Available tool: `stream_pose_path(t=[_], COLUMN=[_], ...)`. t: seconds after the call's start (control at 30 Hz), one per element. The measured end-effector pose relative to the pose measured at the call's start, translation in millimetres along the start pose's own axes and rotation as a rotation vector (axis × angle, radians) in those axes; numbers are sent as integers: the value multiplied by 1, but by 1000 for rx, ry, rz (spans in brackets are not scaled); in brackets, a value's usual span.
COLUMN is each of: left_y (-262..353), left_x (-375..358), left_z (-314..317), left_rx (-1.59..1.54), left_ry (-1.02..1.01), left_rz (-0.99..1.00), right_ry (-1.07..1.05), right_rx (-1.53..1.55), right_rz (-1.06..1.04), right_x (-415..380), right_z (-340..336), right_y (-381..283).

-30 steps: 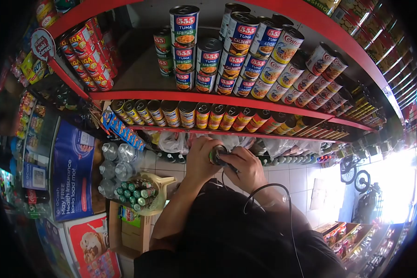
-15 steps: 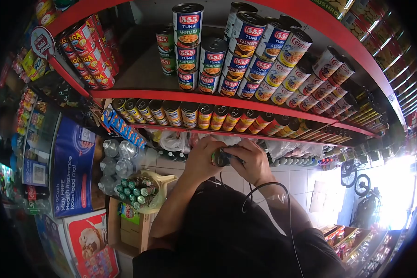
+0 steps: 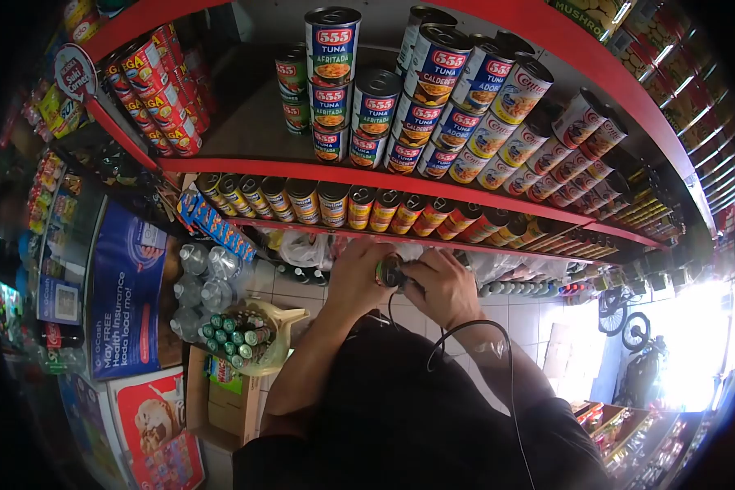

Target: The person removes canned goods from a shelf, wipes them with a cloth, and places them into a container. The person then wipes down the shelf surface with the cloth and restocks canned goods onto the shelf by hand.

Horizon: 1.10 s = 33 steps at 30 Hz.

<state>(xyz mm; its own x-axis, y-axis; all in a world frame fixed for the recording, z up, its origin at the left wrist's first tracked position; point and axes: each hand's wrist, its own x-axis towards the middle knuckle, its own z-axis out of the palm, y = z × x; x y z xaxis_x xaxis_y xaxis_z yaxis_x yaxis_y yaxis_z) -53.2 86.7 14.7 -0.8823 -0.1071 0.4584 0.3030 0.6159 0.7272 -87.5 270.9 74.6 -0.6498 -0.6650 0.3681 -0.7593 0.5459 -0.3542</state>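
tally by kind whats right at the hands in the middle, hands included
hands: 2, left hand and right hand
small can: 1, gripped between the fingers of both hands
black cable: 1, looping below the right hand
total: 4

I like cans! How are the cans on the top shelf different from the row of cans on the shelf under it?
The top cans stand stacked in tiers; the lower cans sit in a single row. The top cans look bigger, with blue and white labels reading 555 Tuna; the lower cans look smaller, with yellow, orange and red labels. Both sit on red-edged shelves, above the hands.
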Motion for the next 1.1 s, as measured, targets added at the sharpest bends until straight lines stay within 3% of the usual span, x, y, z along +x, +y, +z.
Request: stream_pose_path(t=[0.03, 0.17, 0.2, 0.27, 0.43, 0.57, 0.6, 0.73, 0.83, 0.9, 0.97, 1.03, 1.1], left_y=[-1, -3, -5, -11, -27, -35, -22, -27, -30, -48, -66, -71, -77], left_x=[0, 0, 3, 1, -2, -12, -9, -20, -22, -28, -40, -53, -65], left_z=[0, 2, 1, 8, 19, 38, 36, 26, 22, 19, 14, 10, -9], left_rx=[31, -60, -113, -402, -1532, -1806, -1911, -1893, -1859, -1844, -1768, -1615, -1425], left_ry=[18, 35, 73, 149, 249, 157, 140, 85, 116, 117, 138, 216, 116], left_rz=[-7, 5, 23, -105, -819, -791, -801, -852, -842, -750, -836, -965, -936], right_ry=[-30, -237, -146, -71, 195, 267, 167, 194, 280, 110, -70, -78, -73], right_rx=[3, 480, 499, 474, 350, 339, 354, 211, 123, 250, 255, 173, 141], right_rz=[6, 120, 138, 276, 483, 177, 37, 144, 92, 47, 58, 207, 329], right_x=[-2, -2, -2, -5, -3, 5, 6, 9, 16, 17, 16, 6, -14], right_z=[1, -15, -17, -17, -3, 26, 26, 35, 42, 51, 55, 75, 103], right_y=[0, 13, 15, 24, 33, 20, 14, 19, 0, -1, 0, 18, 46])
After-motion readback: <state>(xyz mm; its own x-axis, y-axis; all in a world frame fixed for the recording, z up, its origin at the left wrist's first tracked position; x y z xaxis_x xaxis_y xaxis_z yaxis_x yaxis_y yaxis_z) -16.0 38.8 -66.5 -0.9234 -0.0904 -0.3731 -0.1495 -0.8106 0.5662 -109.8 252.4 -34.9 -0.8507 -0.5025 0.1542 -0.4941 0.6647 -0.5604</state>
